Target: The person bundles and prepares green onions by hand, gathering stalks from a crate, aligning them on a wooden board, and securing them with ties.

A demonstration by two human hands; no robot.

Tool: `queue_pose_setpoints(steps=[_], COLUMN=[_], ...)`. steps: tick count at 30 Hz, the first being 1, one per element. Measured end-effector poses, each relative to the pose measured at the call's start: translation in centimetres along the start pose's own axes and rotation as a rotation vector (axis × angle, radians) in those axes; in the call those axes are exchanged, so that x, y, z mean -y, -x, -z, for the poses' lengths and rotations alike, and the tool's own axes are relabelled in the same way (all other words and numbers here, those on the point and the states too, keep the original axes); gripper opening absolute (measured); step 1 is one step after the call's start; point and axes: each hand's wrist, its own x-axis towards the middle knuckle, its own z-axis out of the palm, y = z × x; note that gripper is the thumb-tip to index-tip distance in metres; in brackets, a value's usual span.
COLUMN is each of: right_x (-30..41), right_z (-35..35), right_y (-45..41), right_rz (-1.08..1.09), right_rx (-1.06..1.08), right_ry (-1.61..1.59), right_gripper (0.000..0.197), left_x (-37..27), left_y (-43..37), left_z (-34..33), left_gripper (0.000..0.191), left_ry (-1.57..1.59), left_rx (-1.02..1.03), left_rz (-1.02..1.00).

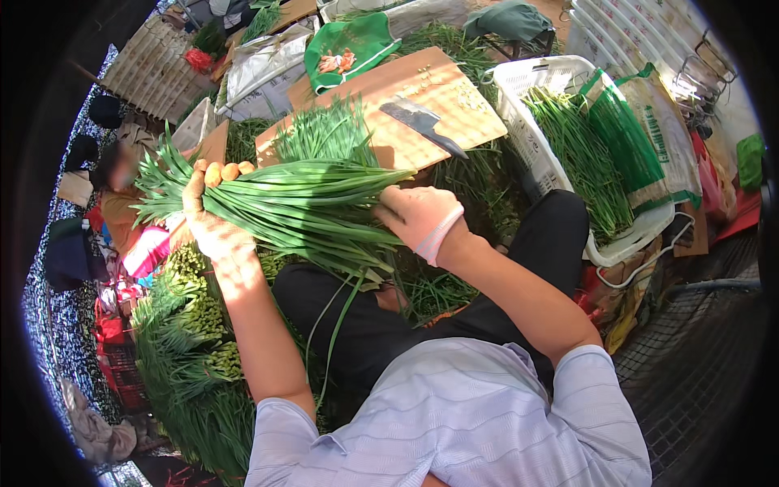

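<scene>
A large bunch of garlic chives [298,207] lies level across the space above my lap. My left hand [216,213], in a thin glove with orange fingertips, is wrapped around its left part, with leaf tips fanning out beyond. At the bunch's right end is my gloved right hand [426,219], its bent fingers closed on some leaves; its fingertips are partly hidden. A few loose leaves [338,335] hang down toward my thigh. Just beyond the bunch, cut chives [328,131] rest on a wooden board [401,149], beside a broad-bladed kitchen knife [420,122] with a dark handle.
At right stands a white plastic crate [535,146] holding chives and a green-and-white sack [627,134]. Bundled chives [188,341] are piled at my left. Gloves [338,61] lie on green cloth [371,36] behind the board. Another person [122,207] sits at far left.
</scene>
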Motion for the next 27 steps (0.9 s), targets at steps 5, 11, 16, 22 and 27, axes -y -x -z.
queue_pose_setpoints(steps=[5,11,16,22,27], right_x=[-7.4,-2.2,1.0,-0.1,-1.7], right_z=[2.9,3.3,-0.1,1.2,1.4], right_y=[3.8,2.3,-0.9,-0.5,1.0], right_rz=[-0.221,-0.232,-0.383,-0.299,-0.137], right_rx=[0.773,0.238,0.161,0.131,-0.013], right_ry=[0.350,-0.240,-0.518,-0.681,-0.348], right_gripper=[0.033,0.055,0.050,0.030,0.027], left_x=[-2.7,-3.1,-2.2,-1.7,-1.9], left_y=[-0.1,0.1,0.1,0.5,1.0], left_z=[1.4,2.7,2.1,1.3,1.9], left_gripper=[0.009,0.012,0.012,0.011,0.010], left_ry=[-0.015,0.017,0.013,0.044,0.041], left_rx=[-0.145,-0.058,-0.125,-0.078,-0.116], left_rz=[-0.105,-0.036,-0.091,-0.096,-0.126])
